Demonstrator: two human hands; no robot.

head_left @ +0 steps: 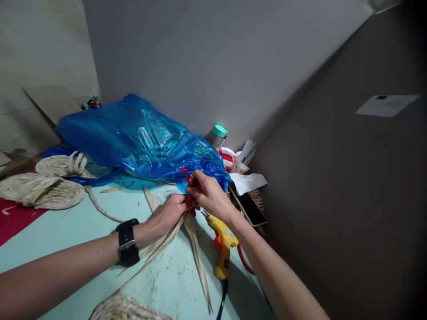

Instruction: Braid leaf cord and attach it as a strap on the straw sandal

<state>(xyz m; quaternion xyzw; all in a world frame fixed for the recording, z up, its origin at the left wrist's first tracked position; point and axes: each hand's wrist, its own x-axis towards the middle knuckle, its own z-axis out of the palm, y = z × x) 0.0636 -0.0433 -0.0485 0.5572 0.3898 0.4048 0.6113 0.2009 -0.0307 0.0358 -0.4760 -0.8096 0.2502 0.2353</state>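
Table (76, 226): I see a pale mint top, with dark specks on the near part.
Left wall (40, 49): I get cream-beige, meeting the far wall at a corner.
Far wall (216, 66): plain grey on my feed.
Right wall (333, 200): brownish grey, with a white sheet (387, 106) up on it.
Light: dim; I find the right side darkest, nearly black at its edge.

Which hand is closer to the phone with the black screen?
The right one. The right hand is just to the left of the phone in the picture; the left hand is farther left, on the other side of the right hand.
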